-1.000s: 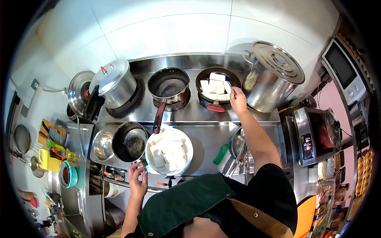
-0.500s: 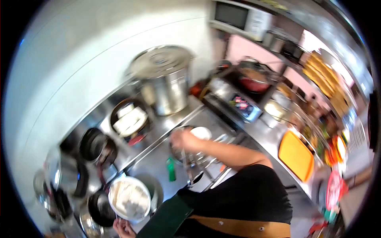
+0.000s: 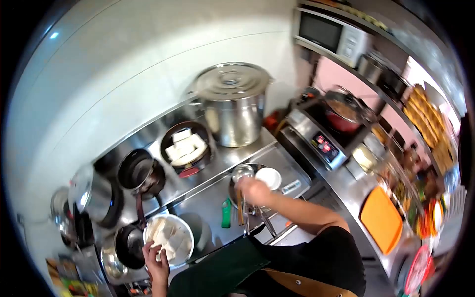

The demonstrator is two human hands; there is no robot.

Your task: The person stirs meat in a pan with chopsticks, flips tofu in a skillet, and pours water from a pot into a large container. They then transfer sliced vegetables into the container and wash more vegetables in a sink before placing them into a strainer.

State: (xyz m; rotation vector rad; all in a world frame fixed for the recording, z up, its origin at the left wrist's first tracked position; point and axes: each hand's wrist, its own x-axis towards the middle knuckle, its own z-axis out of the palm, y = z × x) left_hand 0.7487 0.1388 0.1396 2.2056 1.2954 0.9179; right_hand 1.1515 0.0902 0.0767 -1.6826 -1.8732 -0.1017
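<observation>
The person's right hand [image 3: 252, 190] is closing around the handles of utensils [image 3: 241, 210] standing in a metal container [image 3: 242, 185] on the steel counter [image 3: 208, 208]. The left hand [image 3: 157, 260], fingers loosely curled, is touching the near rim of a white bowl [image 3: 170, 240] of pale tofu blocks [image 3: 166, 237]. A pan [image 3: 187, 147] on the stove is holding more blocks.

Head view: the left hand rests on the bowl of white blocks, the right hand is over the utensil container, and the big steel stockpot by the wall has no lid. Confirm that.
One detail is wrong: the big steel stockpot has its lid on, as the head view shows. The rest stands: the left hand rests on the bowl of white blocks, and the right hand is over the utensil container.
</observation>
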